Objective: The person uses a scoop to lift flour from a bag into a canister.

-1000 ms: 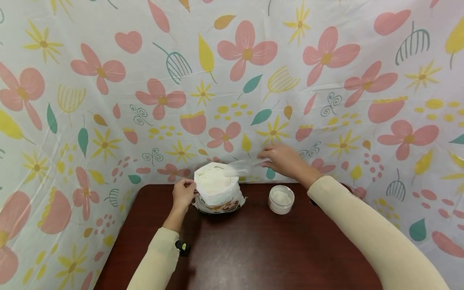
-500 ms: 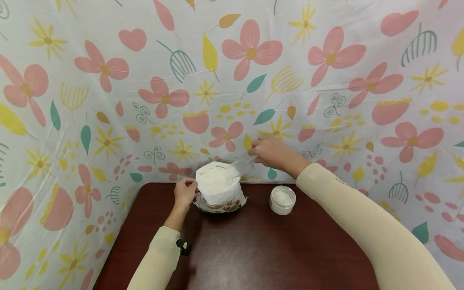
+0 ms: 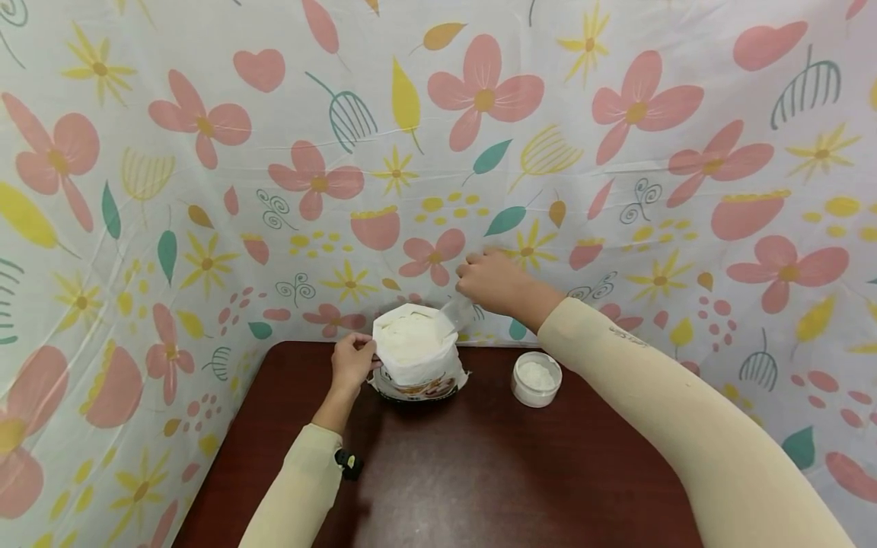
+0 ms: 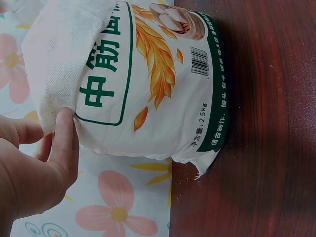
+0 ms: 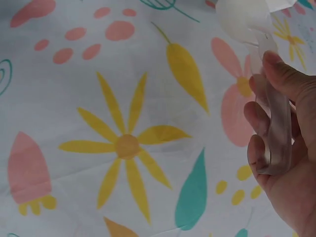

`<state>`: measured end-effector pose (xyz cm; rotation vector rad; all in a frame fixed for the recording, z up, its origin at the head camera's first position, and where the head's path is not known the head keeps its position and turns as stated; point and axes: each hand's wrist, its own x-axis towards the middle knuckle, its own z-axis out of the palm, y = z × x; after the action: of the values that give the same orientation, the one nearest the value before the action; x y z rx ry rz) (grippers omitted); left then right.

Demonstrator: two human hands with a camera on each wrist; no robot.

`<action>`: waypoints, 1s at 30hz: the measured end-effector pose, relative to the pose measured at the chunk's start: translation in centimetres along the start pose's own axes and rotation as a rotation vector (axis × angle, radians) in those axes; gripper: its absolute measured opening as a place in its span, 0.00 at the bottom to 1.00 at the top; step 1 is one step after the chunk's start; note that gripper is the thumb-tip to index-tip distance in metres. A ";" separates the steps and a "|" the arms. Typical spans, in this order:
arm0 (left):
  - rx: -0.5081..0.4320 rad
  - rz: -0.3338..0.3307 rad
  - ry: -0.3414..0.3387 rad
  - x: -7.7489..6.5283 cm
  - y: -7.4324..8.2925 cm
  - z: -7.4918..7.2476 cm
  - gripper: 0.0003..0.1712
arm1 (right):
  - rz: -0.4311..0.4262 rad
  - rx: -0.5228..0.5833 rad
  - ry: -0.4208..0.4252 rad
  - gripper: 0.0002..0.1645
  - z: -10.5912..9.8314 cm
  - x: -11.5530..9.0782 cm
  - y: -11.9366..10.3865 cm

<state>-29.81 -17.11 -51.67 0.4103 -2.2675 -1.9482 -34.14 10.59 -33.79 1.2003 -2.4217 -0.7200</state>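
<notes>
A white 2.5 kg flour bag (image 4: 163, 98), printed with wheat ears, stands at the back of the table with its top folded outward. White flour (image 3: 411, 335) shows inside its mouth. My left hand (image 3: 352, 361) pinches the folded rim on the left side, thumb and fingertips on the fabric in the left wrist view. My right hand (image 3: 496, 281) is raised at the bag's right and grips the handle of a clear plastic scoop (image 5: 279, 123), fingers curled round it. The scoop's bowl overlaps the right edge of the bag's mouth in the head view.
A round clear tub (image 3: 537, 380) holding white powder stands to the right of the bag. The dark reddish-brown table (image 3: 438, 472) stretches toward the person. A flower-patterned cloth (image 3: 425, 167) hangs right behind the table's back edge and along the left.
My right hand has moved left and slightly up with the scoop, its handle now steeper and the bowl at the bag's right rim. The left hand keeps its pinch on the bag.
</notes>
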 end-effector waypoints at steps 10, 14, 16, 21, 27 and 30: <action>-0.012 0.003 0.010 0.0 0.0 -0.1 0.11 | -0.020 -0.077 -0.024 0.07 -1.7 2.0 -0.7; -0.013 0.006 0.012 0.1 0.0 0.0 0.11 | -0.014 -0.069 0.082 0.11 -2.0 2.6 -1.1; -0.013 0.007 0.008 0.1 0.0 0.0 0.11 | -0.010 -0.057 0.092 0.09 -2.1 2.9 -1.2; -0.016 0.006 0.001 0.0 0.0 0.0 0.11 | -0.019 -0.065 -0.013 0.13 -2.4 3.9 -1.6; -0.014 0.006 0.008 -0.1 0.1 0.0 0.11 | -0.037 -0.094 -0.154 0.14 -2.4 4.8 -1.9; -0.011 0.005 0.008 0.0 0.1 0.0 0.11 | -0.041 -0.100 -0.185 0.15 -2.3 5.0 -2.1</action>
<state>-29.80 -17.10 -51.59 0.4102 -2.2500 -1.9518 -34.57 4.80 -32.79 1.1948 -2.4799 -0.9928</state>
